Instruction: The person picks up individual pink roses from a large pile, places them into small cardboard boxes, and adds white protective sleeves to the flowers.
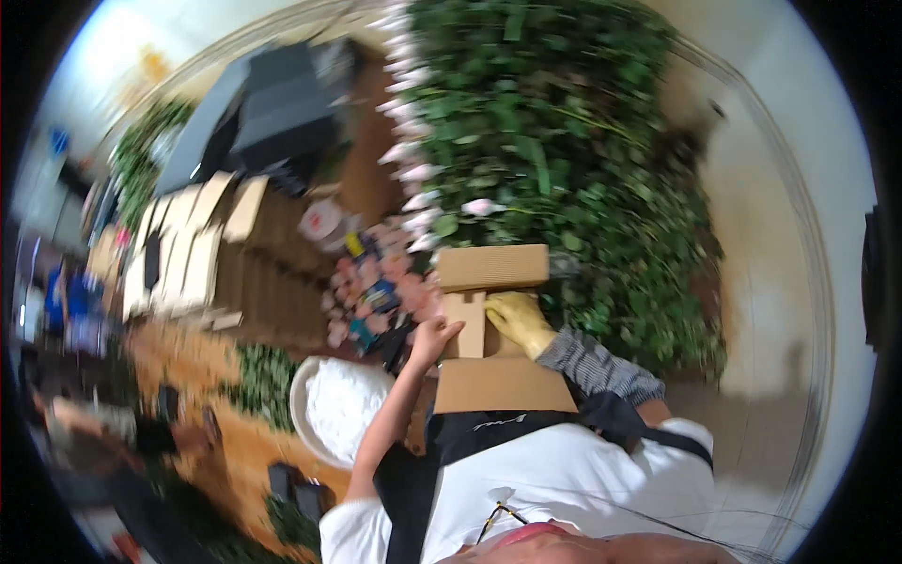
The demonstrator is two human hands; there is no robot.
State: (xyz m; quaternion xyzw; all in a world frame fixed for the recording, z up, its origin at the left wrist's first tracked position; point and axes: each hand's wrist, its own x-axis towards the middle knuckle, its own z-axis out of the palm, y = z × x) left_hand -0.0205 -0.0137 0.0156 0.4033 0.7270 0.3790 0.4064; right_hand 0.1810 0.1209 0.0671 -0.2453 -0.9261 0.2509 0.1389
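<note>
In front of my body lies a brown cardboard piece (465, 329) with a notched flap. A wide flap (503, 385) of it stretches toward my apron. My left hand (434, 340) is bare and closed on its left edge, with the thumb on top. My right hand (520, 322) wears a yellow glove, and its bent fingers grip the right side of the same cardboard. At the far edge stands a strip of corrugated cardboard (493, 267). The undersides of both grips are hidden.
Beyond lies a large heap of leafy green stems (564, 113) with pale pink wrapped blooms (413, 174) along its left. Folded cardboard boxes (188, 249) are stacked left, near pink petals (399, 258). A white-lined bin (343, 409) stands by my left arm. Another person (94, 432) is at far left.
</note>
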